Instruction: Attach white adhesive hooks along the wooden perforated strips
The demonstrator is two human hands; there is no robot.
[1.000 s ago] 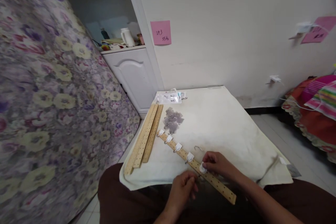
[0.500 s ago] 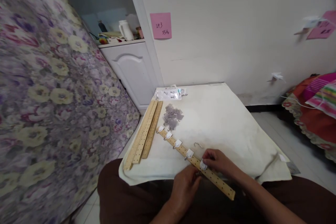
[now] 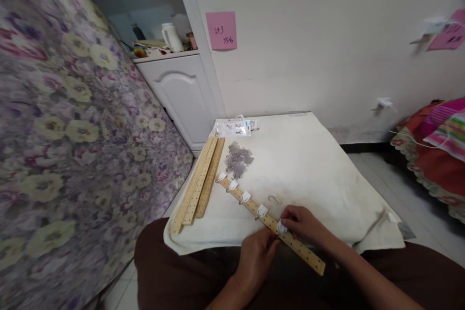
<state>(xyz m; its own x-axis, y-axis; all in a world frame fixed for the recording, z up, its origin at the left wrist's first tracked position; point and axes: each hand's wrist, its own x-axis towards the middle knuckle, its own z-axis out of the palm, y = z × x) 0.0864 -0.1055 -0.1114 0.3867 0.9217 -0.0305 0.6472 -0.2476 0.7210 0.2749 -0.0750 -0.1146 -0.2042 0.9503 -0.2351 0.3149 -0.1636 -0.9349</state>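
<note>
A perforated wooden strip (image 3: 305, 253) lies slantwise over the near edge of the cloth-covered table, its lower right end jutting past it. Several white tags with small metal rings sit along it, such as the tag (image 3: 246, 197). My left hand (image 3: 257, 252) is closed on the strip from below, near its middle. With pinched fingers my right hand (image 3: 300, 223) grips a white tag (image 3: 281, 226) on the strip's upper face, just above my left fingers. A small metal hook (image 3: 274, 199) lies loose on the cloth beyond the strip.
More perforated wooden strips (image 3: 196, 193) lie side by side at the table's left. A pile of small grey tags (image 3: 238, 160) sits beside them. Clear packaging (image 3: 232, 128) lies at the back of the white cloth (image 3: 308, 164). A floral curtain (image 3: 83, 131) hangs left.
Both hands keep nearly the same place on the strip, with my right fingers still at the same tag. The view has shifted slightly.
</note>
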